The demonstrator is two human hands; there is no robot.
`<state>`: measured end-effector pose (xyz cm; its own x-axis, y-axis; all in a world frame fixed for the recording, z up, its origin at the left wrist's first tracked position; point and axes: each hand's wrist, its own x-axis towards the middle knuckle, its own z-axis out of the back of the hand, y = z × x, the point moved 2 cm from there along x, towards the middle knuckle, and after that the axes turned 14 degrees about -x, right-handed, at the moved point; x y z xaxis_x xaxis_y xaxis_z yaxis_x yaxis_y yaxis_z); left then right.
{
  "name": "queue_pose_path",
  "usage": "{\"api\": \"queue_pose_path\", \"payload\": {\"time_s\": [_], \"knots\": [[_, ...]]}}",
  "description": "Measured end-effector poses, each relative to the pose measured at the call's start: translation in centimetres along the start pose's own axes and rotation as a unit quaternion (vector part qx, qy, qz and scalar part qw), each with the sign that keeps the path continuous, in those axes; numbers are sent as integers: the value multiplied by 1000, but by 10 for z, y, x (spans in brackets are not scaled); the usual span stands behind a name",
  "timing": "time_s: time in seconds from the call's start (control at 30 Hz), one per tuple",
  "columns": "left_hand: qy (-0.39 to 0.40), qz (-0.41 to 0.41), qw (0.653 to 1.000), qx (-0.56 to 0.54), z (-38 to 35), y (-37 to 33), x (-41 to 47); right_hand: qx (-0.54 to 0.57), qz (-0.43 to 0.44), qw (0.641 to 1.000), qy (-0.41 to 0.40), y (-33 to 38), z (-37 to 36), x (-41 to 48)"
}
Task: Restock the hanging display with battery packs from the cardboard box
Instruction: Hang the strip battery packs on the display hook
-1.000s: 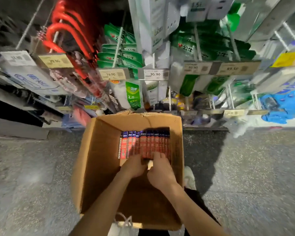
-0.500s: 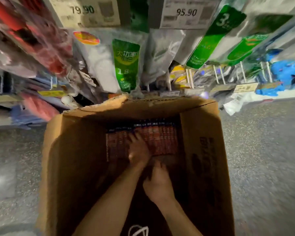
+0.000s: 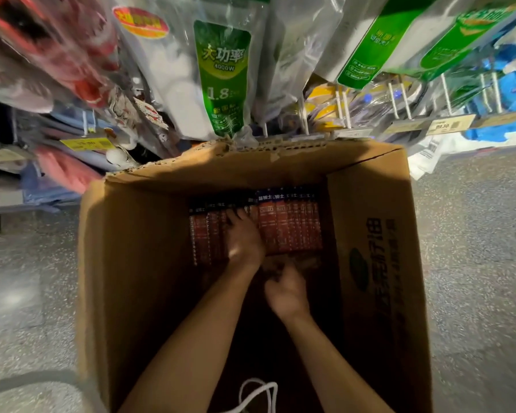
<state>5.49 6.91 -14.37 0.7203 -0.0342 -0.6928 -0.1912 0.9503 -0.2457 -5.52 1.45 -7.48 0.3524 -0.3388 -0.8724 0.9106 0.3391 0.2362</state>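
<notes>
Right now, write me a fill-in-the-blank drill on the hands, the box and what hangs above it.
The battery packs stand in a row inside the ____ box.
The left hand rests on the ____.
The right hand is lower in the picture, with ____ fingers.
The hanging package above the box bears a ____ label.
Missing words: cardboard; packs; curled; green.

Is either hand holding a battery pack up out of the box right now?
No, the left hand and right hand are both down inside the cardboard box, at the battery packs.
</notes>
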Motion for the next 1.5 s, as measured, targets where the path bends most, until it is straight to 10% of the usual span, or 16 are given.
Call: {"api": "queue_pose_path", "payload": {"time_s": [0.47, 0.8, 1.03, 1.5], "knots": [[15, 73, 943, -326, 25, 13, -33, 115, 12, 993, -36, 4, 23, -17], [-23, -76, 846, -527, 133, -10, -150, 70, 305, 950, -15, 51, 79, -102], [-19, -165, 760, -629, 184, -66, -248, 145, 338, 923, -112, 47, 142, -183], [-83, -282, 697, -654, 220, -196, -393, 260, 452, 813, -260, -13, 301, -311]]}}
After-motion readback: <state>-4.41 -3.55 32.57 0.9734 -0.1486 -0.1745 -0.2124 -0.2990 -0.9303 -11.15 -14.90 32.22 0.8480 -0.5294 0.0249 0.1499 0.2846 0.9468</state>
